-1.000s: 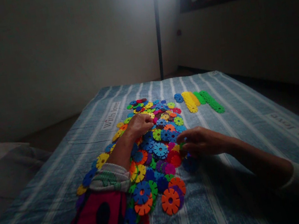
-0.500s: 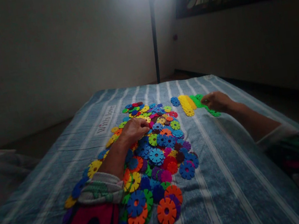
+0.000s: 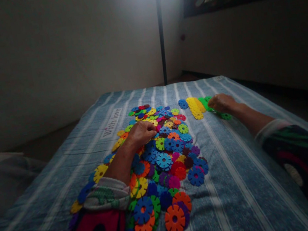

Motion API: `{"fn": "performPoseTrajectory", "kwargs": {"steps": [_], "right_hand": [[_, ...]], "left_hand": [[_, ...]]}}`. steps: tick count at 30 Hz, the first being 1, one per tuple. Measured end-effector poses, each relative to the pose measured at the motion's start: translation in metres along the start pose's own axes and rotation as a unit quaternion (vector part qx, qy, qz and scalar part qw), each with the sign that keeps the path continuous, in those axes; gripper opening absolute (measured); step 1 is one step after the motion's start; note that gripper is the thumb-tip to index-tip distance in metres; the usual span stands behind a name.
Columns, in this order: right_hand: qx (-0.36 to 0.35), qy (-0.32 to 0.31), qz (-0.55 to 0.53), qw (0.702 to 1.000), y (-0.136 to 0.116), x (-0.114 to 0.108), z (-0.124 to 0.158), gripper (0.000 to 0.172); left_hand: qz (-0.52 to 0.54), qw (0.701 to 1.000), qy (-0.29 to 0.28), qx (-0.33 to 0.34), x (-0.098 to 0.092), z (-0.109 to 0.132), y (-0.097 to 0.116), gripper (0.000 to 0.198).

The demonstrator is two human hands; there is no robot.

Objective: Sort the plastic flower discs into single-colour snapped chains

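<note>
Striped blue cloth [image 3: 231,165] lies under everything, and on it the right hand [image 3: 223,103] has its fingers drawn narrow at the green discs [image 3: 225,116] on the far right; I cannot tell whether it pinches any, but a brush of the knuckles could skew their overlap. Its neighbour, the yellow row [image 3: 195,107], could slip too if the right sleeve [image 3: 304,170] tugged the cloth. Across from these, the left hand [image 3: 142,132] curls over the mixed heap [image 3: 163,161], its hold hidden, and a dragging left cuff [image 3: 108,193] could scatter loose pieces.
</note>
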State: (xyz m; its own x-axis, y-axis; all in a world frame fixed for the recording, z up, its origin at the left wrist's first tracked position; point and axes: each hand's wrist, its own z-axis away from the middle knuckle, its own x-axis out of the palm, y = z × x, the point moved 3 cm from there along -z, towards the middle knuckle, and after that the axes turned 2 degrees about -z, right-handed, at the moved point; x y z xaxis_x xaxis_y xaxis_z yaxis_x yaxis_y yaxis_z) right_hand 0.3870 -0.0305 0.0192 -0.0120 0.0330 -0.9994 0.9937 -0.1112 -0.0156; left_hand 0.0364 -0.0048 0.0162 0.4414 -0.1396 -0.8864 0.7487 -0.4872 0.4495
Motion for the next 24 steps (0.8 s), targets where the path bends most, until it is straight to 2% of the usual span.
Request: {"fn": "performPoseTrajectory", "kwargs": {"steps": [3,7,13,16,20,24], "right_hand": [[0.022,0.009,0.000,1.000,0.000,0.003,-0.002,0.021],[0.058,0.055,0.008,0.997,0.003,0.003,-0.002,0.032],[0.043,0.093,0.022,0.995,-0.009,-0.010,0.015,0.030],[-0.008,0.090,0.002,0.996,-0.030,-0.014,0.035,0.029],[-0.112,0.074,-0.087,0.987,-0.066,-0.013,0.072,0.028],[-0.227,-0.055,-0.180,0.956,-0.097,-0.007,0.113,0.021]], "left_hand": [[0.003,1.000,0.002,0.004,0.001,0.000,0.000,0.016],[0.002,1.000,0.008,0.009,0.002,-0.001,-0.001,0.015],[0.003,1.000,0.007,0.003,0.002,-0.001,-0.001,0.014],[-0.002,1.000,0.006,0.001,0.001,0.000,0.001,0.015],[-0.001,1.000,0.003,0.000,0.001,0.001,0.002,0.018],[-0.002,1.000,0.000,-0.001,0.000,0.001,0.002,0.018]]}}
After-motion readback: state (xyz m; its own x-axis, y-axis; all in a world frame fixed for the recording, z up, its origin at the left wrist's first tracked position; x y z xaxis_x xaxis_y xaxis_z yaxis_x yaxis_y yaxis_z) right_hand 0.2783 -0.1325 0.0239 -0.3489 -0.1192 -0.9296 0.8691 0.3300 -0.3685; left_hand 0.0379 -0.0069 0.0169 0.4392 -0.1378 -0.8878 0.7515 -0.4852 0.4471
